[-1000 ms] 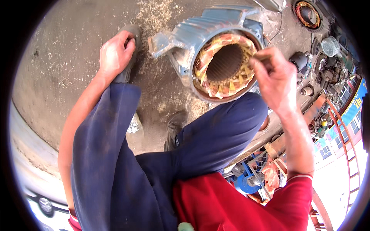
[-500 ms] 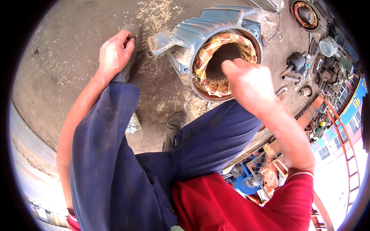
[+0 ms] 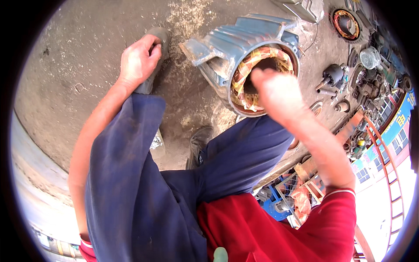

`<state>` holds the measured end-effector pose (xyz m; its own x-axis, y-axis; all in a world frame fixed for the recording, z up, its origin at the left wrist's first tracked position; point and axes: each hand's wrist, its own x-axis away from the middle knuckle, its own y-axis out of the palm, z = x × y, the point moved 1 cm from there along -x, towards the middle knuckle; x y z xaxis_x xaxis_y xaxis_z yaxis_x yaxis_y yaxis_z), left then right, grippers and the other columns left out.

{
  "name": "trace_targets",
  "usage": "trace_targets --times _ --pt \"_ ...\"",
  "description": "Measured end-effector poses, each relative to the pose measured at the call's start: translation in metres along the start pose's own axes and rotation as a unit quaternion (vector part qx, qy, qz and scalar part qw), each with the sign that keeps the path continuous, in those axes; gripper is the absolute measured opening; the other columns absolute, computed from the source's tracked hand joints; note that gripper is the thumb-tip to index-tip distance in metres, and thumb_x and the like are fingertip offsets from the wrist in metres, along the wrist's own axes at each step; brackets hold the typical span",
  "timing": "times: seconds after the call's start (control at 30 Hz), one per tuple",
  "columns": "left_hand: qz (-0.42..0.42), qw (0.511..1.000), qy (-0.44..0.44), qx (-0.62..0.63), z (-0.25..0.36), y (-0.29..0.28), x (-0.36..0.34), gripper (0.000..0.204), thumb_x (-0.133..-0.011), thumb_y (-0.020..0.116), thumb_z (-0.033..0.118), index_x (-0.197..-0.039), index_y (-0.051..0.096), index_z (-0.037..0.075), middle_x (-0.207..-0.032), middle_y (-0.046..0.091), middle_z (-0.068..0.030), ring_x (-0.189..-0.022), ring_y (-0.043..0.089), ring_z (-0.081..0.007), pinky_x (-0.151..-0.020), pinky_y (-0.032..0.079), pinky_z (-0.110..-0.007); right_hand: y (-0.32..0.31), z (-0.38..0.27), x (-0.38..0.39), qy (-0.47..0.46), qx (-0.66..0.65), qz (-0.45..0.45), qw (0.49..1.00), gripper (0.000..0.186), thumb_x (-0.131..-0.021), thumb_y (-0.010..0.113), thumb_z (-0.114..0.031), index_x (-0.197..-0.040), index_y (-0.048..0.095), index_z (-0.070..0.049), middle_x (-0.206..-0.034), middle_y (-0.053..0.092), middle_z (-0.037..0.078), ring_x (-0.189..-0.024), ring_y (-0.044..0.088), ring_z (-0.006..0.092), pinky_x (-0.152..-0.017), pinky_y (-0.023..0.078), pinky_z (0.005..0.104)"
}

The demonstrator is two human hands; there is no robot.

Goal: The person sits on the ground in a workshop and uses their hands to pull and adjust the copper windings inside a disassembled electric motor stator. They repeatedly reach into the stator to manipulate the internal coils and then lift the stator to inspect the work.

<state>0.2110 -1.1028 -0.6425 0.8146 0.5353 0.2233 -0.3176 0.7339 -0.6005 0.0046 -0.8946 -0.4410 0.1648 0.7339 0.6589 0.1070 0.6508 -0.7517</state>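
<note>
A blue-grey ribbed electric motor housing (image 3: 251, 30) lies on the ground in front of me, its round open end facing me. Inside it runs a ring of copper windings (image 3: 242, 76), wrapped with yellowish tape, around a dark bore. My right hand (image 3: 281, 94) is closed and slightly blurred in front of the bore's right side. Its fingertips point in toward the windings, and what they hold, if anything, is hidden. My left hand (image 3: 139, 63) is loosely curled above my grey shoe (image 3: 160, 39), with nothing visible in it.
Another wound stator (image 3: 347, 24) lies at the far right. Near it are a dark rotor (image 3: 334, 74), a clear round container (image 3: 370, 57) and several metal parts. A grey metal box (image 3: 303, 8) is at the top. A reddish ladder (image 3: 388, 174) stands at the right; pale debris (image 3: 192, 17) litters the ground.
The view has shifted slightly, so the motor and my left hand appear farther right and lower. My right hand now sits a little farther left against the windings. My left hand stays curled.
</note>
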Motion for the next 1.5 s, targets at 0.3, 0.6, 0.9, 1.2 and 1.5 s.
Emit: trace_targets --times 0.3,0.6,0.9,1.2,1.5 --pt "-0.009 1.0 0.005 -0.018 -0.004 0.003 0.0 0.017 -0.094 0.065 0.019 -0.105 0.069 0.007 -0.091 0.072 -0.0166 -0.087 0.071 -0.0355 -0.078 0.055 -0.042 -0.024 0.046 0.035 0.219 -0.371 0.192 0.882 0.009 -0.09 0.075 -0.002 -0.093 0.067 -0.003 -0.078 0.071 0.016 -0.068 0.071 0.0246 -0.064 0.056 0.0339" --pt "-0.004 1.0 0.012 -0.023 -0.004 0.009 -0.005 0.018 -0.094 0.065 0.019 -0.106 0.069 0.007 -0.093 0.073 -0.0168 -0.089 0.071 -0.0369 -0.08 0.055 -0.043 0.0 0.037 0.043 0.119 -0.251 0.154 0.948 0.01 -0.087 0.072 -0.004 -0.092 0.063 -0.004 -0.084 0.068 0.018 -0.077 0.067 0.0412 -0.067 0.054 0.0449" --pt "-0.006 1.0 0.003 -0.016 0.0 0.008 -0.003 0.016 -0.094 0.063 0.019 -0.103 0.069 0.008 -0.094 0.072 -0.0161 -0.09 0.07 -0.037 -0.079 0.055 -0.045 0.004 0.04 0.049 0.103 -0.277 0.161 0.942 0.009 -0.088 0.069 -0.001 -0.092 0.062 -0.004 -0.083 0.066 0.017 -0.074 0.067 0.0396 -0.065 0.054 0.0433" --pt "-0.001 1.0 0.007 -0.029 -0.001 0.009 -0.003 0.016 -0.093 0.063 0.02 -0.102 0.069 0.009 -0.094 0.073 -0.0153 -0.089 0.071 -0.0367 -0.079 0.056 -0.045 -0.004 0.023 0.022 -0.011 -0.03 0.042 0.999 0.01 -0.081 0.065 -0.008 -0.086 0.056 -0.009 -0.076 0.065 0.013 -0.072 0.07 0.0329 -0.06 0.057 0.0436" --pt "0.007 0.999 0.013 -0.031 -0.002 0.009 -0.003 0.016 -0.093 0.063 0.02 -0.101 0.069 0.008 -0.093 0.073 -0.0161 -0.088 0.07 -0.0379 -0.078 0.056 -0.046 -0.021 0.03 0.013 0.047 -0.124 0.152 0.98 0.008 -0.085 0.071 -0.007 -0.088 0.063 -0.007 -0.076 0.068 0.013 -0.069 0.071 0.0315 -0.061 0.056 0.0416"
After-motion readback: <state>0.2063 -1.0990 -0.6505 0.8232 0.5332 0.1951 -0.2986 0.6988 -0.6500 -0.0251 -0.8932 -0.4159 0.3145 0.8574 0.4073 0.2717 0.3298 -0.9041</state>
